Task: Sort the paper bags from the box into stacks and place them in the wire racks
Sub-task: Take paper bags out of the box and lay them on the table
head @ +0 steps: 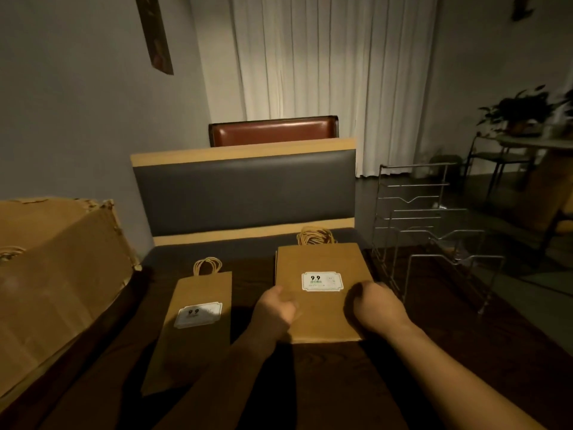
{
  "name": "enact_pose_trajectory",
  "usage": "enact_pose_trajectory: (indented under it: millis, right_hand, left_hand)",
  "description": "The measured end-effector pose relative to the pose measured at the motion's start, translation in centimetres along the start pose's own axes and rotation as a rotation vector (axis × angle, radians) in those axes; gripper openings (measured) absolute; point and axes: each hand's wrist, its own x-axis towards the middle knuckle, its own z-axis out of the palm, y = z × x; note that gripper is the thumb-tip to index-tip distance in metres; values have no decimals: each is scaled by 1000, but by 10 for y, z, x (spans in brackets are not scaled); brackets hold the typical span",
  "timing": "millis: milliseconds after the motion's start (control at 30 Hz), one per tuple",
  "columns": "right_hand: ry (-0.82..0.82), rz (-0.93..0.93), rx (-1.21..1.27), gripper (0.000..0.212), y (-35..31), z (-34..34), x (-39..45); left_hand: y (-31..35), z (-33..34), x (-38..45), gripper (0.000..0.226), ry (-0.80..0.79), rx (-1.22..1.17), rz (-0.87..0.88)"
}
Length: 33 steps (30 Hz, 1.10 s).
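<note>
A stack of wide brown paper bags (319,293) with a white "9.9" label lies on the dark wooden table (449,346), both the left hand (274,311) and right hand (376,308) closing their grip on its side edges, between a narrower brown paper bag (193,330) and an empty silver wire rack (434,231), with the open cardboard box (55,274) far left.
</note>
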Motion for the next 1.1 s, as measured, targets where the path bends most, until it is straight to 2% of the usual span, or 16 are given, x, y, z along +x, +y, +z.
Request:
enact_pose_trajectory:
  millis: [100, 233, 333, 433, 533, 600, 700, 800, 900, 1000, 1100]
  right_hand:
    - [-32, 1, 18, 28, -2, -7, -6]
    - [-42, -56, -57, 41, -28, -28, -31]
    - [72, -311, -99, 51, -86, -47, -66]
    - [119, -644, -33, 59, -170, -62, -111]
    - [121, -984, 69, 48, -268, -72, -166]
    - [124, -1149, 108, 39, -327, -71, -196]
    - [-9, -1229, 68, 35, -402, -56, -225]
    - [-183, -1215, -94, 38, -463, -26, -228]
    - [-365, -1128, -346, 51, -505, 7, -217]
    - [-533, -1006, -479, 68, -527, 32, -200]
    - [-648, -932, -509, 87, -538, 51, -182]
  left_hand:
    - [10, -2, -16, 42, -57, -31, 16]
    - [44, -29, -40, 68, 7, 126, 6]
    - [71, -80, -80, 74, 80, 218, 157]
    - [102, -144, -129, 66, 218, 349, 337]
    - [126, -232, -184, 46, 383, 441, 431]
    - [131, -295, -214, 31, 519, 502, 431]
    - [121, -384, -246, 20, 636, 620, 229]
    - [99, -453, -247, 18, 584, 829, -96]
    - [73, -496, -222, 27, 524, 1026, -319]
    - [57, -519, -196, 44, 487, 1000, -445]
    - [42, -528, -173, 50, 487, 955, -450]
